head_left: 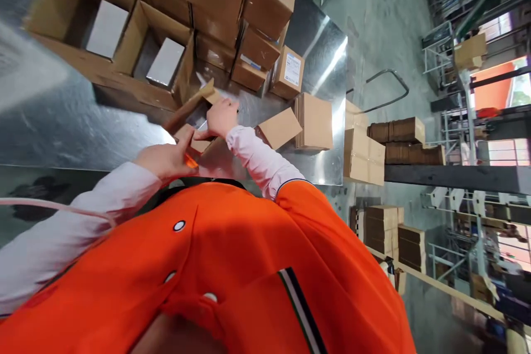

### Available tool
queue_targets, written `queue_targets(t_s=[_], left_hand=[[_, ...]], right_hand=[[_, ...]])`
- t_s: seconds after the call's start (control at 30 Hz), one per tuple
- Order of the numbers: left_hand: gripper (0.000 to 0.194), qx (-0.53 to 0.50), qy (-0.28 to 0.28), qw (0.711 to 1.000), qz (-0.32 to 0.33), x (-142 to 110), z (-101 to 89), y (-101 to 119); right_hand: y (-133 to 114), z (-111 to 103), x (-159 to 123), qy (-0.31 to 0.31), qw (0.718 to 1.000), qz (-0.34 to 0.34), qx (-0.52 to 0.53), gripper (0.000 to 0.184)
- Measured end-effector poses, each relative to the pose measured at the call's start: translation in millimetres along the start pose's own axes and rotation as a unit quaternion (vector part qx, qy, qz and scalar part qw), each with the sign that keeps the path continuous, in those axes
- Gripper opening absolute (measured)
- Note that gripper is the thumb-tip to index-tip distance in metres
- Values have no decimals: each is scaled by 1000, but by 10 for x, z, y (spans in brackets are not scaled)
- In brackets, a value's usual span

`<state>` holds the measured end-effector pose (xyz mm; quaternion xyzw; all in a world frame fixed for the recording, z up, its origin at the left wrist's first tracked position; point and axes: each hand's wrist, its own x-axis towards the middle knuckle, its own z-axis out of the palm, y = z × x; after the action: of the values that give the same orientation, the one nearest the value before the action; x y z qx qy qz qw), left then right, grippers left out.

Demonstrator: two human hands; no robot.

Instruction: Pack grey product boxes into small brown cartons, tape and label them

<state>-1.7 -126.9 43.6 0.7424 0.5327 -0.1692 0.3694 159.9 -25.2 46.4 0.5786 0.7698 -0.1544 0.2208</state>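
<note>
From the head view, tilted steeply down over an orange shirt [232, 265], both hands work at a small open carton [199, 121] on a shiny metal table [62, 116]. The left hand [166, 157] has its fingers curled around the near flap of the carton, thumb up against the cardboard; something small and orange [191, 161] shows just under its fingertips, too hidden to name. The right hand [222, 116] lies on the far side of the same carton, fingers bent and pressing down on a flap rather than clasped around it. So the carton sits between the two sets of fingers, touching both. Just beyond the right fingers stand stacked sealed boxes [249, 16] with white labels. Further past the left fingers sits a large open box [120, 38] holding grey packs. To the outer side of the right fingers lies a pile of flat cartons [315, 121].
</note>
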Motion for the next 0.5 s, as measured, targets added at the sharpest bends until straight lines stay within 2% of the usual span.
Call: queue_targets(t_s=[0.07, 0.17, 0.2, 0.27, 0.33, 0.4, 0.43, 0.5], left_hand=[[101, 6, -5, 999, -35, -152, -72, -123], [132, -21, 20, 988, -150, -280, -179, -249], [138, -22, 18, 987, -159, -279, -188, -252], [136, -2, -10, 992, -123, -229, -136, -204], [126, 11, -58, 996, -68, -156, -4, -128], [120, 14, -85, 995, -57, -99, 146, -79], [118, 16, -88, 994, -57, -78, 204, -72], [116, 20, -82, 995, -57, -42, 260, -90]], right_hand=[[-131, 80, -32, -32, 999, 13, -2, 109], [-227, 101, -11, -72, 997, 25, -5, 111], [-228, 91, -5, -71, 997, 31, -11, 112], [-186, 66, -47, -56, 998, 28, -19, 107], [-98, 63, -202, -40, 999, 1, -13, 86], [-5, 129, -455, 2, 999, -32, -1, 67], [23, 197, -587, 40, 998, -51, 1, 66], [16, 395, -774, 125, 986, -110, -10, 78]])
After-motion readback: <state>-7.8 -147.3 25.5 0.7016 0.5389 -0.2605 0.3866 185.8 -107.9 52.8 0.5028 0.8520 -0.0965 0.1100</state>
